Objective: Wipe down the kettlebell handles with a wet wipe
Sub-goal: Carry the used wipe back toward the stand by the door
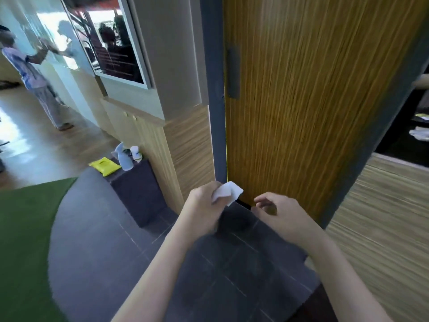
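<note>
Left hand [204, 205] pinching a crumpled wipe [227, 192]; right hand [278, 212] loosely curled, empty. No kettlebell visible. Risk: wipe drying out, or slipping from that light pinch.

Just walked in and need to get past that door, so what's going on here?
A person stands facing a wooden door, holding a crumpled white wet wipe in the left hand. The right hand hovers beside it, empty, fingers loosely curled. No kettlebell is in view, so no wiping is under way. To the left, a yellow wipes pack and two spray bottles sit on a dark box. Another person stands at the far wall.
</note>
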The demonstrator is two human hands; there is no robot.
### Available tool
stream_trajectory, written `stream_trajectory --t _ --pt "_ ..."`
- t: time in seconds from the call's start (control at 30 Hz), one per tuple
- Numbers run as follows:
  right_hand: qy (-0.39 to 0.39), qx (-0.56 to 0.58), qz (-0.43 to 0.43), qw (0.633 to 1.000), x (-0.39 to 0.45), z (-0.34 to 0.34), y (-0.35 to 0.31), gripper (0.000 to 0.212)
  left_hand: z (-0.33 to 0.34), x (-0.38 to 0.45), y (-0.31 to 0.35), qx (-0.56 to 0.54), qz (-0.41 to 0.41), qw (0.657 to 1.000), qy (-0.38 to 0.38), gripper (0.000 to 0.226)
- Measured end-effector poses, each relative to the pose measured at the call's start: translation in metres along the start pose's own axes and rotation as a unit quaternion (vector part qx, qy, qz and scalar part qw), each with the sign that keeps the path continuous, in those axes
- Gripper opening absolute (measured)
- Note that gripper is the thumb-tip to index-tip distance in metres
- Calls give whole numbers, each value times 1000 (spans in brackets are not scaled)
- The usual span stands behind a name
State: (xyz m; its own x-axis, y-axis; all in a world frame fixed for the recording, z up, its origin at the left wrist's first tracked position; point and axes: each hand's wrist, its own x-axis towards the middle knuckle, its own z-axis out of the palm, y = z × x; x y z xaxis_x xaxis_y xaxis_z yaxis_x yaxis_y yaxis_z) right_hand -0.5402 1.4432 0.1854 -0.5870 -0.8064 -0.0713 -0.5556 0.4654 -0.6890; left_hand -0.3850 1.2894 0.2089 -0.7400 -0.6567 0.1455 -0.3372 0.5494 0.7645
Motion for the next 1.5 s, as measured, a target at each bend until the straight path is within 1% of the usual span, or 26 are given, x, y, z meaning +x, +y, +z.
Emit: stream_trajectory --t 0.07,0.13,0.23,0.27,0.33,0.43,0.5,0.63,0.77,0.9,1.0,1.07,1.13,1.2,1.27,1.33,1.37,1.43,1.47,1.5 --pt "-10 14 2 1000 39 -1 0 21 -3 38 -10 -10 0 1000 -2 26" --pt "-18 29 8 999 81 1 1 29 -4 79 -24 -12 2 1000 -2 26" --pt "-13 32 14 999 146 9 -4 33 -7 145 -48 5 16 1000 -24 22" --pt "-10 26 19 999 165 12 -6 33 -7 164 -55 9 20 999 -35 24" --pt "7 31 42 999 208 22 -5 32 -8 209 -74 5 32 997 -63 28" --pt "43 42 67 996 269 40 -1 28 -9 276 -105 5 82 993 -82 21" --pt "65 66 83 992 305 52 1 30 -9 319 -128 15 90 991 -101 19" --pt "67 108 123 984 360 70 8 35 0 387 -179 33 60 987 -147 8" --pt "61 119 162 978 399 76 17 36 13 427 -219 39 5 981 -191 10" --pt "33 118 181 976 437 92 35 35 34 451 -268 45 -45 974 -217 13" --pt "8 109 204 973 473 120 64 32 67 470 -334 57 -99 967 -227 18" --pt "1 111 216 970 493 143 89 30 98 481 -379 72 -153 956 -238 13" --pt "-12 113 225 968 517 176 122 28 141 493 -437 105 -190 940 -263 30" --pt "-37 104 236 965 536 209 154 27 184 503 -492 131 -211 925 -289 41" --pt "-55 98 242 964 548 242 188 23 231 509 -548 141 -219 918 -299 42" --pt "-61 104 253 960 554 273 220 15 273 514 -603 169 -217 903 -330 42" --pt "-65 107 260 957 555 287 234 13 292 515 -628 184 -220 891 -351 48" --pt "-64 101 269 956 550 311 259 17 320 507 -671 217 -229 866 -388 72" --pt "-64 101 275 954 546 319 269 19 328 503 -685 231 -234 858 -396 79" --pt "-69 100 286 951 544 324 273 20 332 500 -694 240 -235 856 -394 80"
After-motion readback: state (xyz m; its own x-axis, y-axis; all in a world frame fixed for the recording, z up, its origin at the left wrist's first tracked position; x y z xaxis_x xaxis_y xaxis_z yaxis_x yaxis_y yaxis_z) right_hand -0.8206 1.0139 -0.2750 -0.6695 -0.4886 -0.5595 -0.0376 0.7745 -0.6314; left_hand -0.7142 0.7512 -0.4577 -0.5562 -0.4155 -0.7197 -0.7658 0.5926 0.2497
